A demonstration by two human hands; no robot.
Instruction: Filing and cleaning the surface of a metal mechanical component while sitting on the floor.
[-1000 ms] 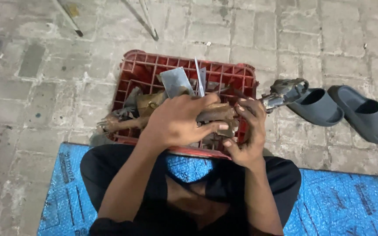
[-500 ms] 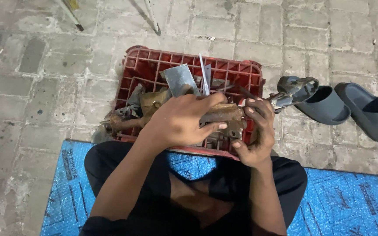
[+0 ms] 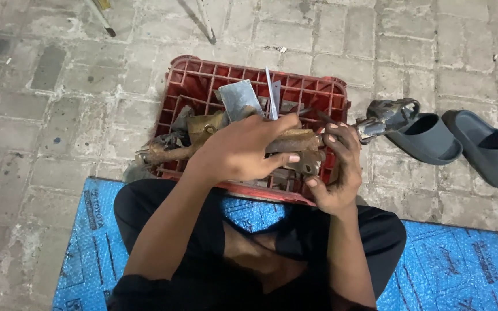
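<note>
Over the lap, above the blue mat (image 3: 468, 270): left hand (image 3: 243, 151) closed over the middle of a rusty metal part (image 3: 295, 142), right hand (image 3: 338, 173) curled around its right end. Long axis running left to right, both hands on it, left covering more. Just beyond, red crate (image 3: 203, 75) full of scrap metal; farther right, grey slippers (image 3: 453, 141) on paving.

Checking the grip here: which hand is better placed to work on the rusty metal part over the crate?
Probably the right hand: it sits at the rusty metal part's end, while the left hand clamps its middle.
</note>
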